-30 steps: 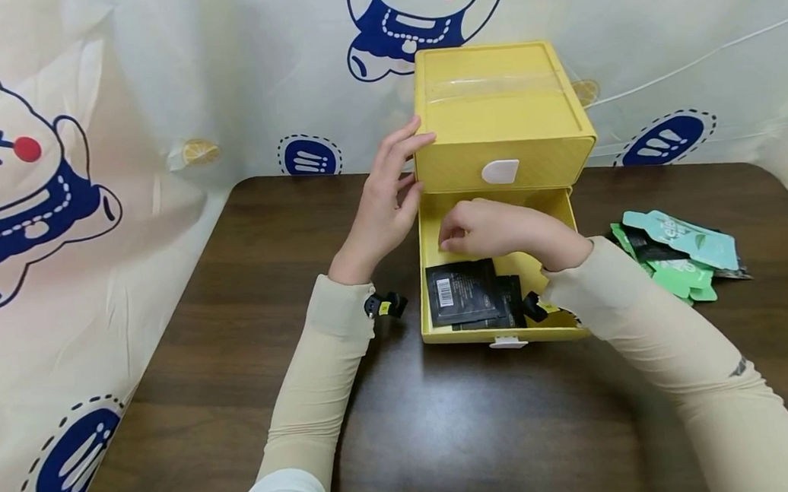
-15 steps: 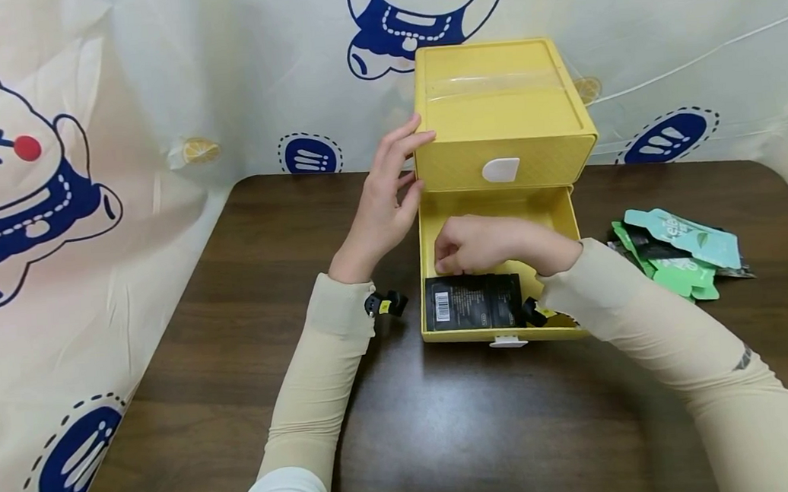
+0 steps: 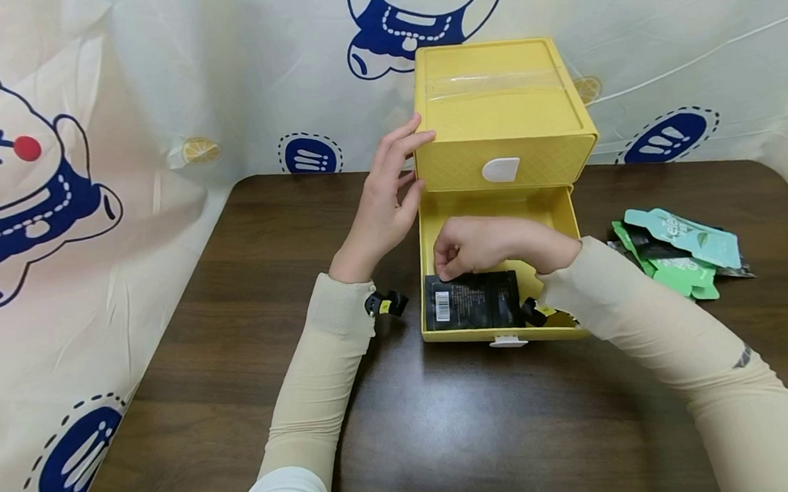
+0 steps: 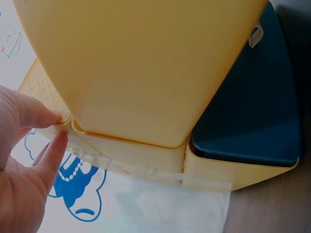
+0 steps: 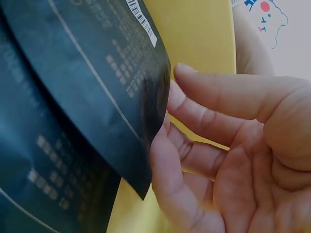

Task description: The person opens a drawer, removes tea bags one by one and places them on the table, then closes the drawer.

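A yellow two-drawer storage box [image 3: 503,101] stands on the table with its lower drawer [image 3: 535,202] pulled out. Black sachets [image 3: 476,301] with white print and a barcode lie in the drawer's front left; two overlapping ones fill the left of the right wrist view. My right hand [image 3: 472,244] reaches into the drawer, its loosely bent fingers touching the upper edge of the top sachet [image 5: 112,73], thumb tip beside that edge. Against the box's left side rests my left hand [image 3: 383,189], fingers extended at the upper front corner.
Green, light-blue and black sachets [image 3: 685,245] lie in a loose pile to the right of the box. Behind the dark wooden table [image 3: 237,364] hangs a white printed curtain [image 3: 163,79].
My right hand has moved toward the drawer's front and down to the sachets' edge. The staggered black sachets now lie more closely stacked. My left hand has stayed put.
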A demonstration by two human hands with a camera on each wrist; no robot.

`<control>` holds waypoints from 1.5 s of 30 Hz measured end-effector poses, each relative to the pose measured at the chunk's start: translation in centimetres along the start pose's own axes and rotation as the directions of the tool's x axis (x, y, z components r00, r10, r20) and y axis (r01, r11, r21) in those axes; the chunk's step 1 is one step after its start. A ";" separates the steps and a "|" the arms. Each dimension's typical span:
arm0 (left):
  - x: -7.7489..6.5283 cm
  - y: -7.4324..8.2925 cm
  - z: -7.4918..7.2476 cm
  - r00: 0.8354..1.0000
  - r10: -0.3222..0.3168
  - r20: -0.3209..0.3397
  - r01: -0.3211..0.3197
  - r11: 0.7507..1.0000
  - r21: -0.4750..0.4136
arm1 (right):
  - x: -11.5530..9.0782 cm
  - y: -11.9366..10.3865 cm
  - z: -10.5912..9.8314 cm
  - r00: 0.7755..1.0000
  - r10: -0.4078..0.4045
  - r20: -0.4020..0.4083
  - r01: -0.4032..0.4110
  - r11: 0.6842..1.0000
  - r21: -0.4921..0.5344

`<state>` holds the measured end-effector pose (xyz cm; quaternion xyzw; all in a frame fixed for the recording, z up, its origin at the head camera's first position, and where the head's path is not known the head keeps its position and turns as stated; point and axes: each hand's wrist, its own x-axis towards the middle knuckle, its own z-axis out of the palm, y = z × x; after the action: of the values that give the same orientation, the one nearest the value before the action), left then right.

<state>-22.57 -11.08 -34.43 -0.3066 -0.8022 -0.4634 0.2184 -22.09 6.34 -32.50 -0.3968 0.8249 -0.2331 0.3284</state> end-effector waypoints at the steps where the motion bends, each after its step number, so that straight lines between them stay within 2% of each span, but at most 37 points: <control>1: 0.0 0.0 0.0 1.000 -0.001 0.001 0.001 1.000 0.000 | 0.0 0.0 0.0 1.000 0.000 0.005 0.000 1.000 0.008; 9: 0.0 0.1 0.1 1.000 0.012 0.000 -0.012 1.000 0.004 | -0.2 0.2 -0.1 1.000 -0.017 -0.012 0.017 1.000 0.016; 16: -0.2 0.1 0.3 1.000 -0.012 0.010 0.012 1.000 -0.008 | -0.8 0.2 -0.5 0.999 -0.026 -0.044 0.026 0.999 -0.019; 28: -0.4 0.1 0.3 1.000 -0.001 -0.004 0.001 1.000 -0.002 | -3.2 -0.3 -2.4 0.989 0.001 -0.149 0.007 0.999 0.049; 31: -0.4 0.1 0.3 1.000 -0.011 -0.003 0.011 1.000 -0.005 | -3.9 -0.4 -2.9 0.984 0.025 -0.178 -0.011 0.997 0.078; 36: -0.2 0.1 0.2 1.000 0.006 -0.011 -0.006 1.000 -0.004 | -5.1 -0.2 -3.5 0.972 0.067 -0.227 -0.041 0.992 0.116; 45: 0.0 0.0 0.2 1.000 0.025 -0.006 -0.025 1.000 0.003 | -8.2 0.9 -4.5 0.931 0.175 -0.320 -0.109 0.971 0.215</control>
<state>-22.56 -10.94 -34.52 -0.3150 -0.7983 -0.4604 0.2271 -21.93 14.05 -27.15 -0.2564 0.8688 -0.3520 0.2355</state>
